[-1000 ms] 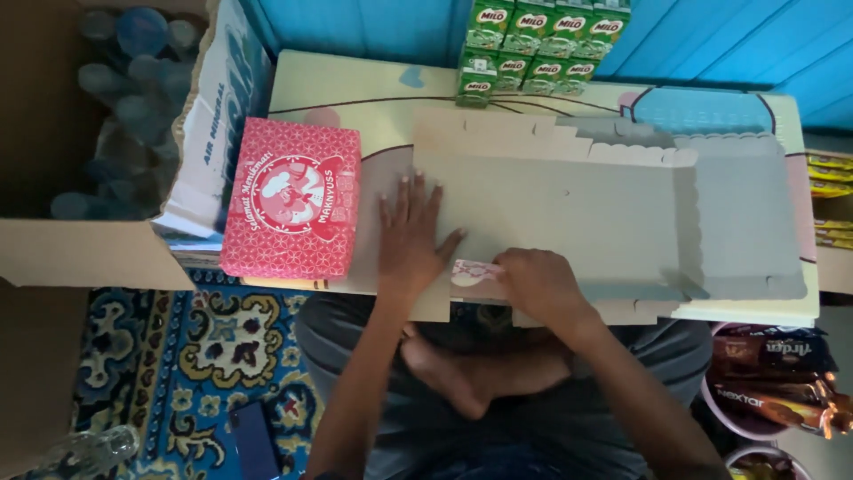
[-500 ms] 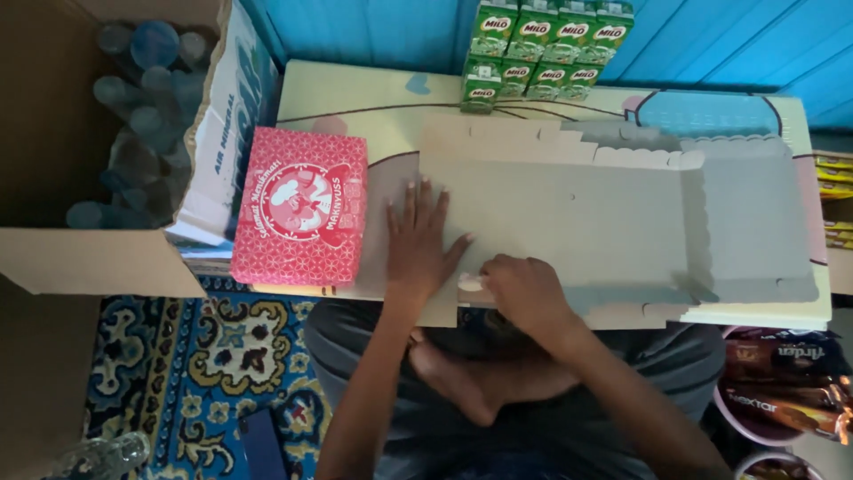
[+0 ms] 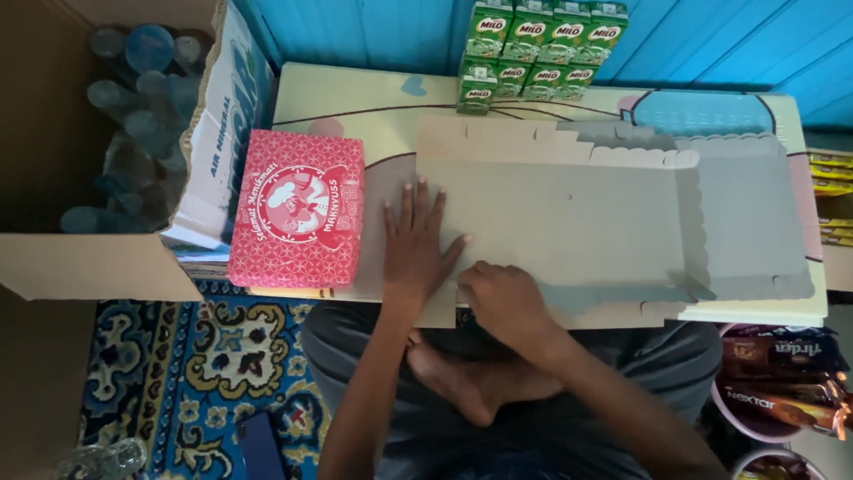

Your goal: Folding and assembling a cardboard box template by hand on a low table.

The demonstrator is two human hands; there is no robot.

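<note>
A flat grey cardboard box blank [image 3: 569, 213] with scalloped edges lies unfolded on a low pale table [image 3: 355, 98]. My left hand [image 3: 416, 244] lies flat on the blank's left end, fingers spread. My right hand [image 3: 499, 300] is curled at the blank's near edge, fingers bent onto the near flap; whether it grips the flap I cannot tell. Left of my hands sits a closed red patterned box [image 3: 298, 209].
A large open carton [image 3: 98, 258] of water bottles [image 3: 133, 107] stands at the left. Green drink cartons [image 3: 533, 49] are stacked at the table's far edge against a blue wall. Snack packets [image 3: 782, 373] lie at the right. A dark phone [image 3: 259, 444] lies on the patterned rug.
My right hand has slid along the near edge and now covers the small pink piece seen under it before. The left hand stays pressed on the blank.
</note>
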